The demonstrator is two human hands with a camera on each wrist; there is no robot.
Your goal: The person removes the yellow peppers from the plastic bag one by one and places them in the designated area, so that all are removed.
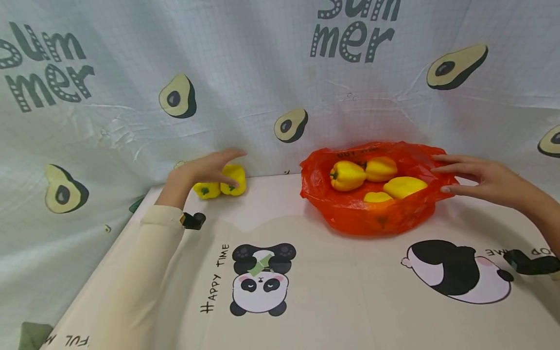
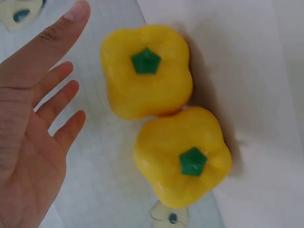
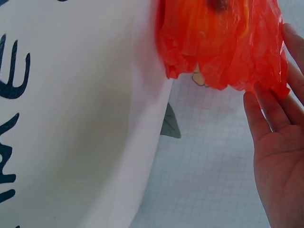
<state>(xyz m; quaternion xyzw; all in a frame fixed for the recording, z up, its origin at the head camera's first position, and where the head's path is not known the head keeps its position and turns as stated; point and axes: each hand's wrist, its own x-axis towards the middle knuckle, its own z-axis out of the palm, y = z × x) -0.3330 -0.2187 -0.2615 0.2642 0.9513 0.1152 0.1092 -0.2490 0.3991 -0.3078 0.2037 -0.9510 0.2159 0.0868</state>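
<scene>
Two yellow bell peppers with green stems lie side by side at the back left of the table, the left pepper (image 1: 206, 191) and the right pepper (image 2: 147, 95). Over them reaches my left hand (image 1: 203, 169), thumb and fingers spread; in the left wrist view a gap shows between the hand (image 2: 33, 137) and both peppers. Further right sits a red plastic bag (image 1: 372, 221) with its mouth spread wide and several yellow peppers (image 1: 347, 176) inside. My right hand (image 1: 490, 182) touches the bag's right rim with extended fingers; the right wrist view shows its fingertips against the red plastic (image 3: 223, 57).
A pale tablecloth with panda prints (image 1: 261, 282) covers the table. Behind it hangs a light curtain (image 1: 245, 63) with avocado and lettering prints, close to the back edge near the peppers and bag. Dark wrist mounts (image 1: 193, 221) sit on both arms.
</scene>
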